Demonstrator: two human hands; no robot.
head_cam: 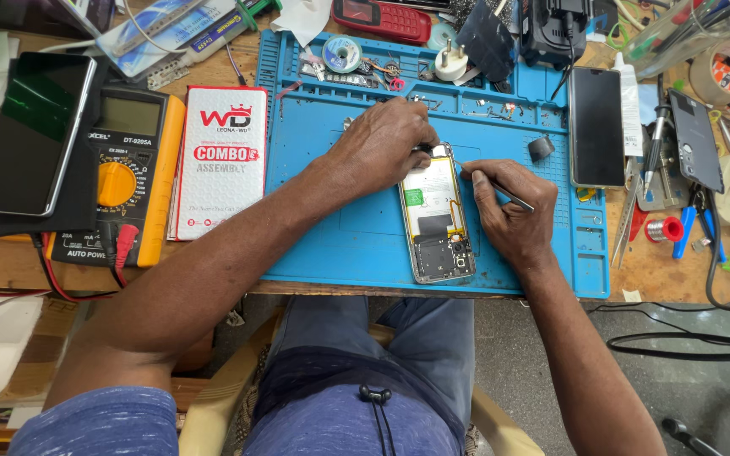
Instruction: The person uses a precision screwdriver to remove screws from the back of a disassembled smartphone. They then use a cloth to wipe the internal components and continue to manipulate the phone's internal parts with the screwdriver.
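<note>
On the blue repair mat [323, 169] lies an opened phone [437, 215], its back cover already off and battery and boards bare. The left hand [382, 143] presses down on the phone's top end, fingers closed against it. The right hand [509, 215], at the phone's right edge, pinches thin tweezers [492, 186] whose tip meets the upper corner; the inner parts are all still seated.

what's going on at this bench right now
A seated person works on an opened phone lying back-off on a blue repair mat. The left hand presses on the phone's top end, while the right hand holds a thin metal tool with its tip at the phone's upper right edge. A yellow multimeter sits to the left.
</note>
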